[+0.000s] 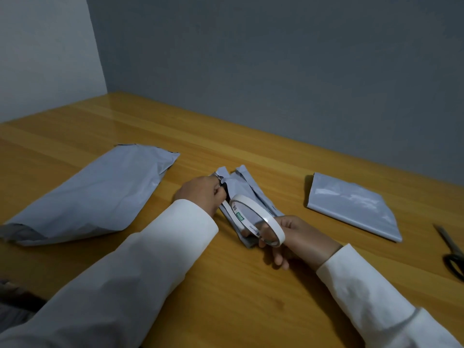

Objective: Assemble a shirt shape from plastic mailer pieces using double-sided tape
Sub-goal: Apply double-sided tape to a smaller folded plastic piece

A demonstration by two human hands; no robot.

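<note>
tape roll [257,220]: centre of frame, just right of middle; you hold it tilted on edge above the folded piece, ring face turned toward you.
right hand [297,237]: fingers curled round the roll's lower right rim, thumb on the outer band; firm hold.
left hand [200,194]: fingers pressed together in a pinch at the roll's upper left edge; looks like the free tape end, but that strip is too small to tell for sure.
folded piece [247,194]: crumpled grey mailer piece under both hands, long axis running from upper left to lower right of frame.
key relation: tape end sits upper left of the roll, roll at lower right, so the pull line lies abt along the piece's long axis; left hand is nearer the piece's far end, right hand nearer its near end.
next, prob: draw the strip out along that axis and lay it down on the piece.
big mailer piece [93,194]: left of frame, flat, well apart from hands.
small mailer piece [351,204]: right of frame, flat.
scissors [452,249]: far right edge, partly cut off.
table [226,297]: wood, carries it all.
</note>
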